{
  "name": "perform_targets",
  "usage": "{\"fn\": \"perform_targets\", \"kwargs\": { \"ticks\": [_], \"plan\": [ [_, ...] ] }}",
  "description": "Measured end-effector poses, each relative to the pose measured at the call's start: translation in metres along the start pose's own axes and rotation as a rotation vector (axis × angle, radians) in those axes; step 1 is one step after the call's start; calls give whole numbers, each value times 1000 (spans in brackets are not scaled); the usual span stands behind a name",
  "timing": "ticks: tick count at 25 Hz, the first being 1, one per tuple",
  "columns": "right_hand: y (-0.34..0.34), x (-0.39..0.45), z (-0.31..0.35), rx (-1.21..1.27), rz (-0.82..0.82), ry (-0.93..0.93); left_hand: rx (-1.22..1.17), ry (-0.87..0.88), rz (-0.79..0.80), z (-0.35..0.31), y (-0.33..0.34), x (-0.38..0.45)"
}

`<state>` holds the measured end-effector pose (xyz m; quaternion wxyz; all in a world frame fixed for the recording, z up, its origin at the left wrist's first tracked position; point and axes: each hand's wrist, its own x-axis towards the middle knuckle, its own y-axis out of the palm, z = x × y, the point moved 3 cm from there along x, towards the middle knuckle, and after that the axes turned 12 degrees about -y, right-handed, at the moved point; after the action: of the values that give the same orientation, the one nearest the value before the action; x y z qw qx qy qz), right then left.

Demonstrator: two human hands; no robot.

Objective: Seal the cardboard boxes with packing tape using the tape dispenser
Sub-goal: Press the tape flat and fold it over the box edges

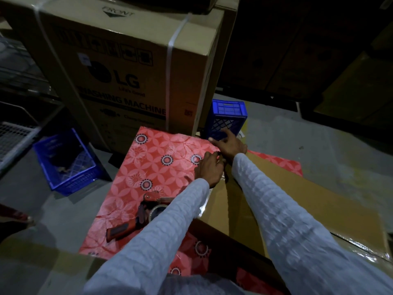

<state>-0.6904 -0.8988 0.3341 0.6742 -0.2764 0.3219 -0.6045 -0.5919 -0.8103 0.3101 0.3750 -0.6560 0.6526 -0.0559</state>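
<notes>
Head view: the tape dispenser [140,211] lies loose on the red floral cloth [153,165], at seven o'clock from both hands. The left hand [209,168] rests, fingers curled, on the cardboard box's [276,194] far edge; whether it grips anything I cannot tell. The right hand [228,145] presses there, forefinger straight.

Both sleeved arms outstretched, left hand [209,169] curled, right hand [228,145] with fingers extended.

Flat cardboard box [287,201]: brown, matt, w/ shiny clear tape [361,250] at one edge. Red flower sheet [153,165] looks smooth, bit creased. Tape dispenser [136,218]: red plastic. Crates [66,160]: blue plastic. Sleeves [297,226]: bumpy white cloth.
</notes>
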Motion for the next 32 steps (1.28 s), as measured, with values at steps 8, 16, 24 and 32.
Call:
{"fn": "perform_targets", "kwargs": {
  "ticks": [8,16,24,32],
  "plan": [
    [-44,-67,-47,-495,-1,-368,-103,38,78,10,-33,-26],
    [-37,-75,-56,-518,-19,-314,-108,-43,88,91,-47,-123],
    [-44,-66,-71,-471,-66,-204,-193,51,-115,83,-33,-115],
    [-67,-51,-91,-315,69,-151,-234,1,-312,31,-55,-12]
  ]
}}
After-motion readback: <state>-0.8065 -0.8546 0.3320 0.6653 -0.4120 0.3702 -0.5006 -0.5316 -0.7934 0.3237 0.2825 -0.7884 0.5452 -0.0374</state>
